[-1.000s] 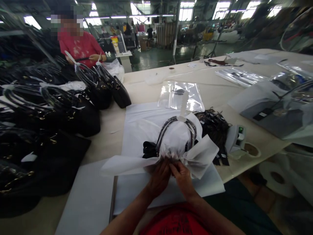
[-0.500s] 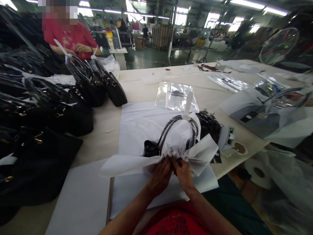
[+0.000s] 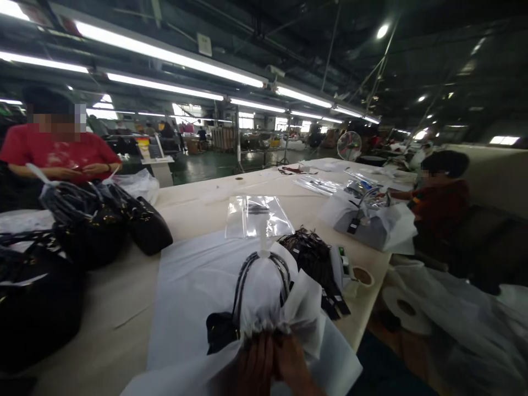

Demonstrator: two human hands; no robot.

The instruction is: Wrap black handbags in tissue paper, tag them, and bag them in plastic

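A black handbag (image 3: 221, 331) stands before me, mostly hidden by white wrapping paper (image 3: 260, 300). Its paired handles (image 3: 240, 278) arch up in clear film, with a pale strip (image 3: 264, 246) at their top. The paper is bunched between the handles and flares out on both sides. My left hand (image 3: 256, 360) presses its fingers together on the gathered paper at the bag's near side. Beside it, my right hand (image 3: 292, 360) is closed on the same gather, its fingertips partly hidden. Under the bag lie flat white sheets (image 3: 181, 291).
Several black handbags (image 3: 150, 225) crowd the left. Clear plastic bags (image 3: 243, 220) and a heap of black straps (image 3: 307, 253) lie beyond my hands, with a tape roll (image 3: 363, 276) to the right. One co-worker (image 3: 61, 148) stands at left, another (image 3: 441, 192) at right beside a paper-wrapped bag (image 3: 355, 228).
The view has tilted up, so my hands and the bag appear lower and more of the ceiling shows. Both hands remain on the gathered paper. The right-hand co-worker has come into view.
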